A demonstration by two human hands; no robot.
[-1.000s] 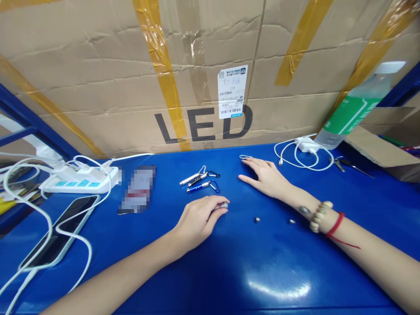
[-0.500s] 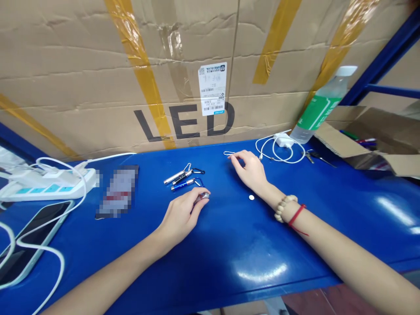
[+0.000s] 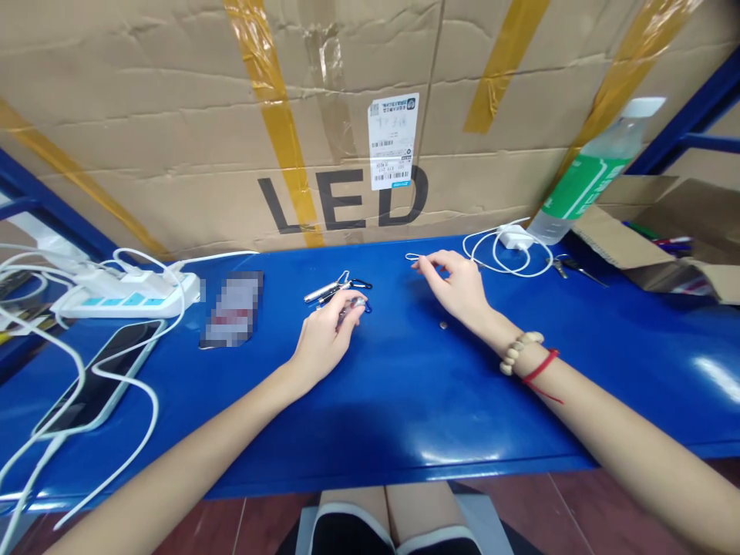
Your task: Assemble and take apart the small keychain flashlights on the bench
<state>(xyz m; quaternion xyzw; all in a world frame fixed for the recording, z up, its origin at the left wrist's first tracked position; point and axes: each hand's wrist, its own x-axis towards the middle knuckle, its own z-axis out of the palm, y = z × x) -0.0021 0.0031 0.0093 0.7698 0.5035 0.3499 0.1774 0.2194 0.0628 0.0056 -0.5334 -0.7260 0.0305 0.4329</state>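
My left hand (image 3: 324, 333) is closed in a pinch on a small shiny silver-and-red piece (image 3: 358, 301), mostly hidden by the fingers. Just behind it lie slim keychain flashlights (image 3: 317, 293), one silver and one dark, with small carabiner clips. My hand covers most of a blue one. Farther right, my right hand (image 3: 458, 285) rests low over the table with curled fingers. A thin pale loop (image 3: 412, 257) sticks out at its fingertips; whatever else the fingers hold is hidden. Near the right wrist lies a small round disc (image 3: 443, 325) like a button cell.
A taped cardboard box (image 3: 173, 154) walls off the back. On the left are a power strip (image 3: 124, 308), a phone (image 3: 104, 378), white cables and a blurred flat item (image 3: 231, 312). On the right stand a bottle (image 3: 590, 181), charger cable (image 3: 512, 270), keys (image 3: 572, 266) and open carton (image 3: 613, 247).
My left hand has moved forward with the small piece, now over the blue flashlight. The view has shifted back, showing my lap. My right hand stays by the loop.
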